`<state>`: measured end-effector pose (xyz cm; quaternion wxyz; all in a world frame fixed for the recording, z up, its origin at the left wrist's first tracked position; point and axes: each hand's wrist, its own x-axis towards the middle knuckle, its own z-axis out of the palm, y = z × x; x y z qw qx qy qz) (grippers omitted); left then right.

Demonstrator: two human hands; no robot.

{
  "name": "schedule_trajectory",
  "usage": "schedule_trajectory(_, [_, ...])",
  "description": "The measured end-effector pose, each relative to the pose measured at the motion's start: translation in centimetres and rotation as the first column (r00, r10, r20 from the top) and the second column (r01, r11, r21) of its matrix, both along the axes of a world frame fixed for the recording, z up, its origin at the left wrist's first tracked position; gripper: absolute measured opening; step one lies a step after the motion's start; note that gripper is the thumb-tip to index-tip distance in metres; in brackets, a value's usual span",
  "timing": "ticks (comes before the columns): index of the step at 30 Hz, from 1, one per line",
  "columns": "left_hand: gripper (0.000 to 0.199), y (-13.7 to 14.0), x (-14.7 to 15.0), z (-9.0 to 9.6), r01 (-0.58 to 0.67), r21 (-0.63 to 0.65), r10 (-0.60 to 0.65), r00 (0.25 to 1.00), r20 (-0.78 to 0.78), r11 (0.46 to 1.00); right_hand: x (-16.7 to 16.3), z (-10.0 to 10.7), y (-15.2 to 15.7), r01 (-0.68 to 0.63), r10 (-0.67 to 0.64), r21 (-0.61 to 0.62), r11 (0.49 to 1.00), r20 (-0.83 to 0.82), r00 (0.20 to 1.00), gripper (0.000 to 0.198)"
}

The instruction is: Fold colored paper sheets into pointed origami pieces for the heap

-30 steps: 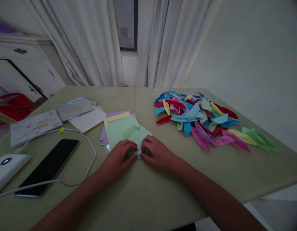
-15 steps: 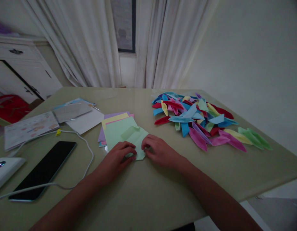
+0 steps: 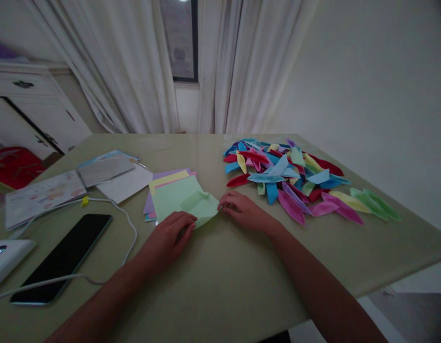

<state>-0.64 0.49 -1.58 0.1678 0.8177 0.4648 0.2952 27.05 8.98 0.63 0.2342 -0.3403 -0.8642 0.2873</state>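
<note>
A light green sheet of paper (image 3: 203,209), partly folded with a raised flap, lies between my hands and overlaps a stack of coloured paper (image 3: 170,190). My left hand (image 3: 175,231) pinches its near left edge between thumb and fingers. At the sheet's right corner, my right hand (image 3: 241,209) has its fingertips closed on the paper. To the right spreads a heap of folded paper pieces (image 3: 277,171) in blue, red, pink, yellow, purple and green.
At left lie a black phone (image 3: 63,259), a white device (image 3: 11,257) with a white cable (image 3: 130,224), a patterned card (image 3: 45,197) and a clear plastic sleeve (image 3: 106,170). The table (image 3: 220,295) reaches towards curtains (image 3: 127,71) and a wall.
My right hand has moved slightly up and right to the sheet's right corner. My left hand has drawn a little left. The sheet's near edge now slants up to the right.
</note>
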Motion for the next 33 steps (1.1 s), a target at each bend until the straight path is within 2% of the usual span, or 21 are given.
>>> schedule_trajectory(5, [0.033,0.2,0.3,0.8,-0.22,-0.079,0.23,0.964,0.135,0.972,-0.4,0.0,-0.2,0.087,-0.101,-0.199,0.976,-0.06,0.993,0.012])
schedule_trajectory(7, [0.036,0.5,0.1,0.7,-0.281,-0.083,0.289,0.951,0.112,0.956,-0.8,-0.3,-0.2,0.139,-0.17,-0.248,0.959,-0.109,0.979,0.014])
schedule_trajectory(11, [0.037,1.1,-0.3,0.2,-0.341,-0.009,0.341,0.938,0.053,0.94,-2.0,-1.2,-0.3,0.226,-0.285,-0.272,0.935,-0.203,0.937,0.016])
schedule_trajectory(16, [0.035,1.3,-0.7,-0.8,-0.332,0.004,0.332,0.942,-0.043,0.943,-2.8,-1.9,-0.5,0.262,-0.319,-0.256,0.931,-0.22,0.922,0.018])
schedule_trajectory(22, [0.029,1.8,-0.6,-1.7,-0.352,0.106,0.36,0.93,-0.07,0.93,-3.4,-2.2,-0.6,0.349,-0.379,-0.177,0.92,-0.183,0.907,0.014])
schedule_trajectory(27, [0.028,1.7,-0.5,-1.6,-0.351,0.022,0.351,0.936,0.003,0.936,-3.4,-2.3,-0.3,0.364,-0.371,-0.075,0.928,-0.217,0.903,0.009])
schedule_trajectory(30, [0.034,1.3,-0.2,-1.2,-0.38,-0.026,0.381,0.922,0.065,0.925,-3.1,-2.2,-0.3,0.325,-0.344,-0.121,0.938,-0.224,0.912,0.01])
schedule_trajectory(33, [0.036,1.1,-0.1,-0.8,-0.356,-0.033,0.357,0.929,0.096,0.934,-3.0,-1.9,-0.5,0.279,-0.322,-0.204,0.939,-0.228,0.919,0.012])
